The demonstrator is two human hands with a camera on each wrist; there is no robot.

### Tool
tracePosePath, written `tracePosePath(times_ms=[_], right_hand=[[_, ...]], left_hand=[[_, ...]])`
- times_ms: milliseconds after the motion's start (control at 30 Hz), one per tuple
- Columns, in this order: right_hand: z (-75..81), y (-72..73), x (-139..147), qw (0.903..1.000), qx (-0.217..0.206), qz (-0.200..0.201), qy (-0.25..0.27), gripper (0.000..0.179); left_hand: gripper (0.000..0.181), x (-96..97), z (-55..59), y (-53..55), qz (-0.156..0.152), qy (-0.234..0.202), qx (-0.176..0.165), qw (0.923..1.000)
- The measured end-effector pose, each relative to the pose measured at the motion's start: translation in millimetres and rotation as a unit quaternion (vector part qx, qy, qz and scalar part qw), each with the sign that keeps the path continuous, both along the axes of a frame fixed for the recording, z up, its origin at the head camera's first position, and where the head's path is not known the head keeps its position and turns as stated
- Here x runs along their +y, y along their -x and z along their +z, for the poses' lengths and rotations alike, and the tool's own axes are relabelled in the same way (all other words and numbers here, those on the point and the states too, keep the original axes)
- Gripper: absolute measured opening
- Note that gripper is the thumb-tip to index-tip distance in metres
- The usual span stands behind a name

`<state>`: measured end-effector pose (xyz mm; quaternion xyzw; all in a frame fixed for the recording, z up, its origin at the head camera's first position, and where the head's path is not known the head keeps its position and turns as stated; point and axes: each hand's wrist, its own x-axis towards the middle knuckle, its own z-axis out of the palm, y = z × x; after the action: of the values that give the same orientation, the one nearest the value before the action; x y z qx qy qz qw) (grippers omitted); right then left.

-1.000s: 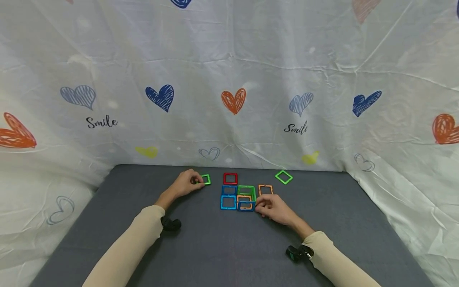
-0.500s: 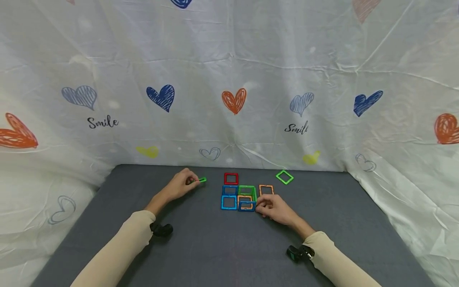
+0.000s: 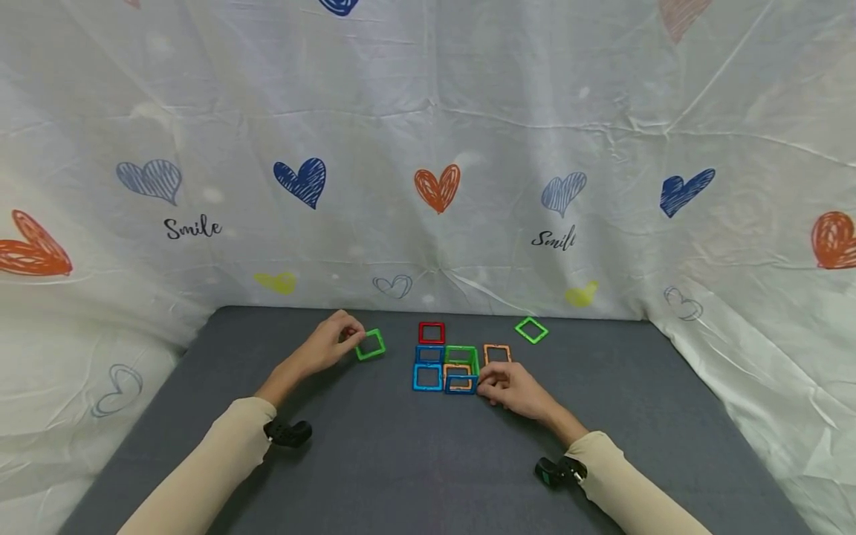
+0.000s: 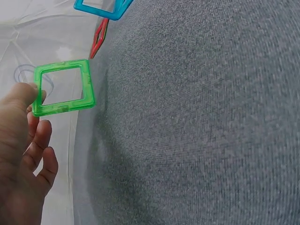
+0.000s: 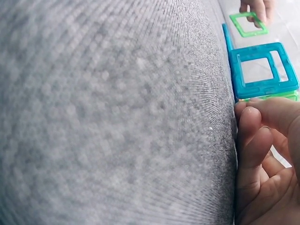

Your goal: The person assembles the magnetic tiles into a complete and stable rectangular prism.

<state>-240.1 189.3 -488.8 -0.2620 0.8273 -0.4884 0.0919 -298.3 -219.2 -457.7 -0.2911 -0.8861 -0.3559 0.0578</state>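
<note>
My left hand [image 3: 328, 343] pinches a green square magnetic tile [image 4: 88, 86] at one edge, between thumb and fingers. In the left wrist view the tile is held up, its face toward the camera. My right hand [image 3: 511, 390] is at the right side of a small open box of magnetic tiles, with curled fingertips at the near corner. A blue tile [image 5: 237, 77] stands upright as the box's front wall, green tiles [image 3: 475, 361] form walls behind and to the right, and an orange tile [image 3: 458, 365] shows inside.
Left of the box lie a light blue tile [image 3: 416, 377] and a darker blue tile [image 3: 430, 347]. A red tile [image 3: 432, 324] lies behind them. An orange tile [image 3: 497, 346] is just beyond my right hand, and a green tile [image 3: 524, 335] lies farther back. A printed cloth [image 3: 428, 245] hangs behind the table.
My left hand has drawn the green tile back leftward, away from the red tile, turning it edge-on and then face-on to the head camera. My right hand has stayed at the box.
</note>
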Motion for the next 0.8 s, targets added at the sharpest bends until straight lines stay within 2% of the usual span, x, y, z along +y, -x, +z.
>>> tracePosePath(times_ms=[400, 533, 733, 800], right_hand=[[0.7, 0.6, 0, 1.0, 0.001, 0.001, 0.003, 0.009], [5.9, -3.0, -3, 1.0, -0.005, -0.004, 0.002, 0.009], [26.3, -15.3, -9, 0.9999, -0.007, -0.005, 0.012, 0.009], [24.1, -14.1, -9, 0.9999, -0.011, -0.004, 0.011, 0.009]], left_hand=[[0.015, -7.7, 8.9, -3.4, -0.001, -0.012, -0.023, 0.9997], [0.013, -10.3, 11.9, -4.0, -0.001, -0.019, -0.023, 0.9996], [0.012, -13.0, 14.8, -6.6, -0.013, -0.048, -0.061, 0.9969], [0.012, -13.6, 15.3, -8.1, -0.019, -0.058, -0.074, 0.9954]])
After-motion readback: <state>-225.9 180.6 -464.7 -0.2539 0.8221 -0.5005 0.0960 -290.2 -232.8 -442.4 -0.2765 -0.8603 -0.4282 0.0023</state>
